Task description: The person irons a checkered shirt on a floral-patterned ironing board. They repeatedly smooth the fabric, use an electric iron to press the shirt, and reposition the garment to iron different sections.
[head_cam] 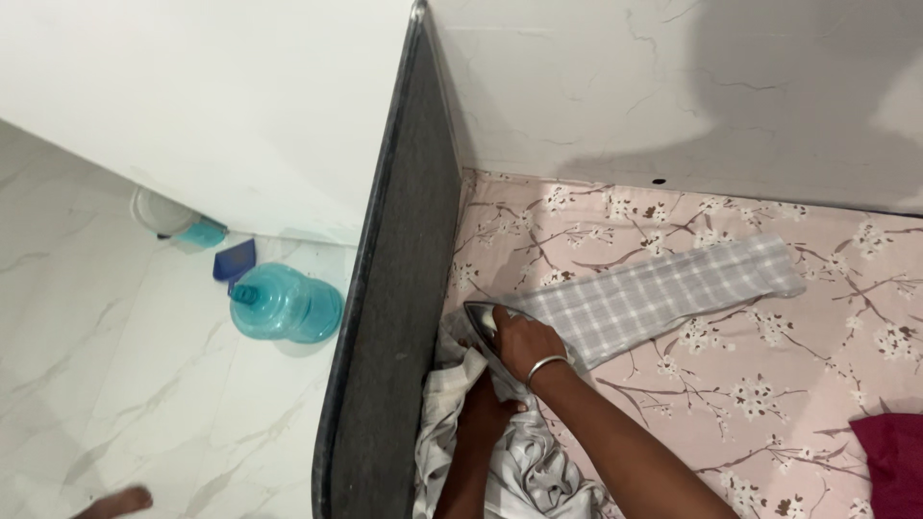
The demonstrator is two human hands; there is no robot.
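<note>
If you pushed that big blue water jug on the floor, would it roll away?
Probably, yes. The blue water jug lies on its side, and its rounded body rests on smooth marble-look floor, so a push could likely set it rolling. It looks see-through and seemingly empty, so it is probably light for its size.

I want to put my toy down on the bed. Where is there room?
The flowered sheet is bare between the checked cloth and the dark red cloth, and along the wall behind the checked cloth. It is crowded near the grey headboard, where the right hand holds the iron and the left hand grips bunched cloth.
</note>
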